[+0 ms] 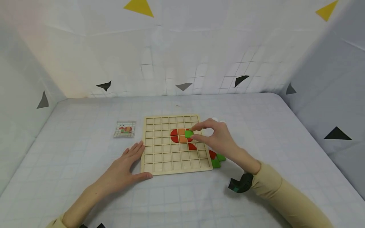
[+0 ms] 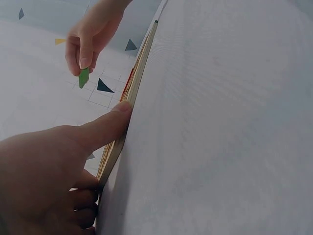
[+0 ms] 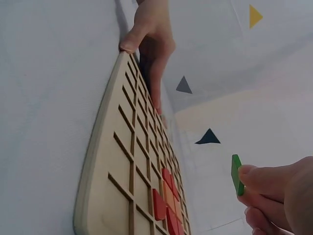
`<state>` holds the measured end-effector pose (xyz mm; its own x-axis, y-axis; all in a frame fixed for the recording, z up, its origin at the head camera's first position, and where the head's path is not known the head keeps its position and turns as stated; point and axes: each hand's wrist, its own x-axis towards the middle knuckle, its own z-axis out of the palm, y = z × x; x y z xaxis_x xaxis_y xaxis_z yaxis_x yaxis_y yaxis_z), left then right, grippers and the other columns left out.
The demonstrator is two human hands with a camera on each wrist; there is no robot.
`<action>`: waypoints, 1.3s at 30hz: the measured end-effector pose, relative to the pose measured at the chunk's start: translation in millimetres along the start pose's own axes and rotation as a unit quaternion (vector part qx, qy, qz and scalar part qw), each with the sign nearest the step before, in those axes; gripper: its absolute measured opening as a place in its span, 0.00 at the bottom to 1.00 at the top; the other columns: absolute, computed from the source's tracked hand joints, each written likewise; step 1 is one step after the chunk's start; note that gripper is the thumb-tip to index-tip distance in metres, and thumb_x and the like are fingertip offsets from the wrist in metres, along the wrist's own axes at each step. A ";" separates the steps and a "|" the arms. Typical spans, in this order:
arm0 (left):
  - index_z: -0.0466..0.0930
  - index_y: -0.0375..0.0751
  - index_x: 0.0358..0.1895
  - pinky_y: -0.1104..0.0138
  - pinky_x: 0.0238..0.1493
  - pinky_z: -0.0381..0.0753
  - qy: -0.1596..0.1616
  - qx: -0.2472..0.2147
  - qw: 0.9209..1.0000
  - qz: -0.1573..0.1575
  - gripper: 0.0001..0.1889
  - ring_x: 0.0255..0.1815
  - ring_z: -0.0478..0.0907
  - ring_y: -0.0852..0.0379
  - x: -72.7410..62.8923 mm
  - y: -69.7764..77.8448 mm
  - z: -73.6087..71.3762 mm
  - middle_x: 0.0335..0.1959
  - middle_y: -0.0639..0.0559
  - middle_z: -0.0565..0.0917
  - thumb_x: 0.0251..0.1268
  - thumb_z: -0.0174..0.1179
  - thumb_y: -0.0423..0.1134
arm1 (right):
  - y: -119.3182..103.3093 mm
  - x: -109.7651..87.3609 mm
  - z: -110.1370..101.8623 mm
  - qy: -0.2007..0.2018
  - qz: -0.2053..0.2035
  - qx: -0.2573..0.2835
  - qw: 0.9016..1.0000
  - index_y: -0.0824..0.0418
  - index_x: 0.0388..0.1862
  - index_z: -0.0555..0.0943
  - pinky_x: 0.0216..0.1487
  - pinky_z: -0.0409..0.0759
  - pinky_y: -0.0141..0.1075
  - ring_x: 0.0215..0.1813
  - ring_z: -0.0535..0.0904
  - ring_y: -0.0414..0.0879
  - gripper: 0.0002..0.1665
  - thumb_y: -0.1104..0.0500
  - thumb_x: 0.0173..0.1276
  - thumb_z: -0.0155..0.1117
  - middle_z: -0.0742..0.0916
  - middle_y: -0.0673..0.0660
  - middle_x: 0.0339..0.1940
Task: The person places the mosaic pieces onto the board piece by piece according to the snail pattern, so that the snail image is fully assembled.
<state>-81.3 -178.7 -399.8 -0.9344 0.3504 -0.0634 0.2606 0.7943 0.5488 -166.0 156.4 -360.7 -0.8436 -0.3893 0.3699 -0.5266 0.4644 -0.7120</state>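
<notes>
A square wooden grid board lies flat on the table. My left hand steadies its near left corner, the fingers along the left side and the thumb against the front edge. Above the right half of the board, my right hand pinches a green square tile between thumb and fingertips. Set in the grid are orange squares flanked by red quarter-round tiles; the held tile partly hides those on the right. One more red tile sits a little nearer to me.
Loose green tiles and a red one lie against the board's right edge, partly behind my right wrist. Left of the board is a small pattern card. White pieces show behind my right hand. Pale walls surround the table.
</notes>
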 end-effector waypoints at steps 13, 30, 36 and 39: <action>0.53 0.43 0.80 0.45 0.81 0.48 -0.001 -0.003 1.000 -0.001 0.57 0.83 0.46 0.47 -0.5 -0.9 0.2 0.82 0.52 0.50 0.52 0.66 0.70 | 13.5 -6.3 26.0 -0.052 0.010 0.007 0.999 0.53 0.39 0.89 0.50 0.82 0.47 0.47 0.80 0.41 0.11 0.59 0.56 0.80 0.90 0.50 0.36; 0.52 0.41 0.80 0.48 0.82 0.46 -0.004 -0.004 1.000 0.003 0.57 0.83 0.46 0.48 -0.6 -1.7 -0.2 0.82 0.52 0.50 0.53 0.67 0.68 | 30.7 -10.1 37.7 -0.066 -0.064 -0.023 0.995 0.55 0.41 0.89 0.37 0.82 0.33 0.42 0.80 0.43 0.15 0.59 0.54 0.81 0.88 0.48 0.36; 0.52 0.42 0.80 0.47 0.82 0.46 -0.007 -0.004 1.000 0.000 0.57 0.83 0.46 0.48 -0.5 -1.8 0.1 0.83 0.52 0.50 0.52 0.67 0.69 | 29.6 -10.4 35.9 -0.067 -0.074 -0.027 0.995 0.56 0.41 0.89 0.39 0.83 0.37 0.43 0.80 0.44 0.15 0.59 0.53 0.82 0.88 0.48 0.37; 0.52 0.42 0.80 0.47 0.82 0.46 -0.007 -0.003 1.000 0.000 0.58 0.83 0.46 0.48 -0.5 -1.8 0.0 0.83 0.52 0.50 0.52 0.67 0.69 | 30.1 -10.4 35.7 -0.068 -0.081 -0.028 0.994 0.57 0.41 0.89 0.38 0.83 0.38 0.43 0.79 0.44 0.15 0.59 0.53 0.81 0.89 0.48 0.37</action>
<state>-81.3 -180.3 -400.8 -0.9310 0.3571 -0.0749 0.2592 0.7918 0.5531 -169.3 146.0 -407.2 -0.7271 -0.5647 0.3905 -0.6629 0.4294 -0.6134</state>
